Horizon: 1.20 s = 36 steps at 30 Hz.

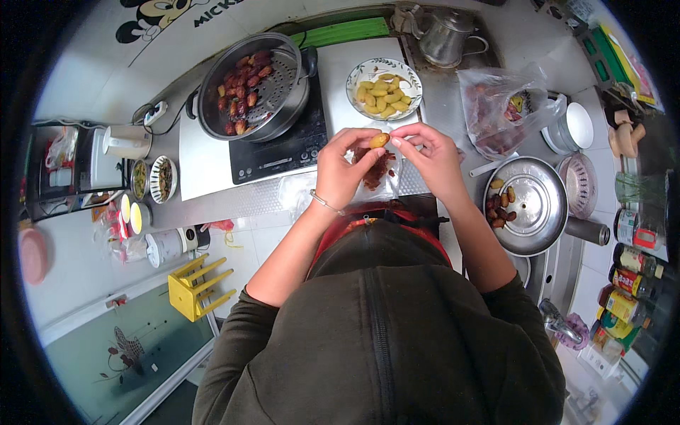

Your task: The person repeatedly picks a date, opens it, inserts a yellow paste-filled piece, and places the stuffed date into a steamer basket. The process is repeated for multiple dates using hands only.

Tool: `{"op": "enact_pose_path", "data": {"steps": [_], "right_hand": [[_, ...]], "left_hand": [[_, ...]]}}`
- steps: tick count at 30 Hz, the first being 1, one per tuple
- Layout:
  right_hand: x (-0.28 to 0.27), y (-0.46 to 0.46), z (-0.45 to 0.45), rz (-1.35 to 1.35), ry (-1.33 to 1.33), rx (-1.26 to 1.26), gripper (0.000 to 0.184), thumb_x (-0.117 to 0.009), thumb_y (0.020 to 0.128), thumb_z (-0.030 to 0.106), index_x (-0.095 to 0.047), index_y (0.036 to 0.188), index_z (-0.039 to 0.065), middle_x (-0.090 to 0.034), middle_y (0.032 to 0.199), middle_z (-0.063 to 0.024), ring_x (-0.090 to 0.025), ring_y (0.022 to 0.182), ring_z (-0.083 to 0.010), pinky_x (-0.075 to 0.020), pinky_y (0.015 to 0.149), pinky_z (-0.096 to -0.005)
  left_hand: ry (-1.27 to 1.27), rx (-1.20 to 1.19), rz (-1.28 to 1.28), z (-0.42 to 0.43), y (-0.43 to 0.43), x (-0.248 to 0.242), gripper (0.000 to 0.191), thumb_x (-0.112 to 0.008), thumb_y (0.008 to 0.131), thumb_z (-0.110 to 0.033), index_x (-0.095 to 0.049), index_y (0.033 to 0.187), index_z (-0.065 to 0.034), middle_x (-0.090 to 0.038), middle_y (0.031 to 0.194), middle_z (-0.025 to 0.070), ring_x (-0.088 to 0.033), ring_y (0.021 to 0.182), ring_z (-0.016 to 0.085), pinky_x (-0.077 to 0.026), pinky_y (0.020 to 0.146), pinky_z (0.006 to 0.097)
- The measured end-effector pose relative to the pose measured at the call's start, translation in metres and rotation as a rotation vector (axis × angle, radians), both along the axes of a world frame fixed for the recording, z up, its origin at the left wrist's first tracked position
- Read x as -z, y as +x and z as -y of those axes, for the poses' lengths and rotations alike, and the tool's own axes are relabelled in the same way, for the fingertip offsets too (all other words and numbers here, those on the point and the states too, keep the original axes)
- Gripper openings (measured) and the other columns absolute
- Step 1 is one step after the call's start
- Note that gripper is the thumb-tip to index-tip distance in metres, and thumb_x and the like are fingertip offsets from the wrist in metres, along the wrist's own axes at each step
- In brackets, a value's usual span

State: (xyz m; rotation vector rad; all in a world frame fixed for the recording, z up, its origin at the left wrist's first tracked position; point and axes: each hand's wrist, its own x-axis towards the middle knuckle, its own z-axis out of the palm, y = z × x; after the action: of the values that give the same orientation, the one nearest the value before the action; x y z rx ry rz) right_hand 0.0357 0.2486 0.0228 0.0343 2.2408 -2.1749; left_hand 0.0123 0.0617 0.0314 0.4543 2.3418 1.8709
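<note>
My left hand [344, 159] pinches a small oval yellow piece of food [379, 140], smooth and mostly free of skin, between thumb and forefinger. The thumb and forefinger of my right hand [430, 154] meet at the right end of the same piece. Beneath both hands, dark red-brown peelings [376, 169] lie on a clear plastic bag [303, 190] at the counter's front edge. Just beyond, a white bowl with a leaf pattern [357, 71] contains several bare yellow pieces [385, 96]. Unpeeled reddish-brown pieces [244, 87] sit in a metal steamer pot [289, 66] at the left.
The steamer stands on a black induction cooktop [281, 154]. At the right are a clear bag of reddish food [491, 125], a metal lid [536, 196] with several pieces on it, and a tap [558, 321]. A metal kettle [447, 40] stands behind. A yellow stool [186, 295] is at left.
</note>
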Motion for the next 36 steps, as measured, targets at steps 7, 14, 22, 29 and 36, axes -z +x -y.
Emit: {"op": "enact_pose_path", "data": {"steps": [7, 14, 22, 29, 36], "right_hand": [[-0.017, -0.003, 0.015, -0.106, 0.369, 0.034, 0.013, -0.072, 0.084, 0.008, -0.07, 0.096, 0.005, -0.068, 0.09, -0.0012, -0.057, 0.069, -0.0071, -0.0467, 0.06, -0.0228], [-0.023, -0.003, 0.032, -0.413, 0.66, 0.16, 0.013, -0.072, 0.077, 0.009, -0.062, 0.085, 0.008, -0.062, 0.08, -0.0059, -0.062, 0.063, -0.0233, -0.0494, 0.058, -0.0344], [-0.013, -0.01, 0.03, -0.208, 0.439, 0.076, 0.011, -0.07, 0.079, 0.008, -0.065, 0.089, 0.005, -0.066, 0.08, -0.0034, -0.06, 0.06, -0.0126, -0.0484, 0.059, -0.0283], [0.019, -0.022, 0.02, 0.057, 0.01, -0.001, 0.012, -0.068, 0.088, 0.011, -0.067, 0.091, 0.0, -0.066, 0.079, 0.0014, -0.061, 0.068, -0.0053, -0.0491, 0.065, -0.022], [0.061, -0.033, 0.017, 0.033, 0.606, -0.098, 0.015, -0.071, 0.084, 0.022, -0.072, 0.089, 0.008, -0.071, 0.085, -0.0089, -0.069, 0.07, -0.0233, -0.0533, 0.064, -0.0351]], "left_hand": [[-0.277, -0.13, -0.3, 0.009, 0.003, -0.008, 0.026, -0.075, 0.077, -0.002, -0.071, 0.102, -0.0035, -0.068, 0.096, 0.0109, -0.067, 0.089, 0.023, -0.053, 0.08, 0.0317], [-0.373, -0.128, -0.408, 0.013, 0.003, -0.007, 0.026, -0.075, 0.075, -0.001, -0.072, 0.102, -0.0037, -0.069, 0.098, 0.0122, -0.067, 0.089, 0.026, -0.052, 0.081, 0.0318], [-0.197, -0.079, -0.166, 0.025, 0.001, -0.003, 0.03, -0.075, 0.078, -0.003, -0.072, 0.108, -0.0053, -0.07, 0.102, 0.0101, -0.068, 0.09, 0.02, -0.052, 0.081, 0.029], [0.31, 0.007, 0.33, 0.039, -0.005, 0.02, 0.03, -0.069, 0.09, -0.004, -0.065, 0.119, 0.0017, -0.07, 0.109, 0.0076, -0.065, 0.097, 0.011, -0.051, 0.088, 0.0263], [0.509, 0.007, 0.774, 0.064, -0.01, 0.033, 0.025, -0.057, 0.1, -0.02, -0.055, 0.123, -0.0108, -0.067, 0.115, 0.0088, -0.065, 0.098, 0.015, -0.051, 0.093, 0.0341]]}}
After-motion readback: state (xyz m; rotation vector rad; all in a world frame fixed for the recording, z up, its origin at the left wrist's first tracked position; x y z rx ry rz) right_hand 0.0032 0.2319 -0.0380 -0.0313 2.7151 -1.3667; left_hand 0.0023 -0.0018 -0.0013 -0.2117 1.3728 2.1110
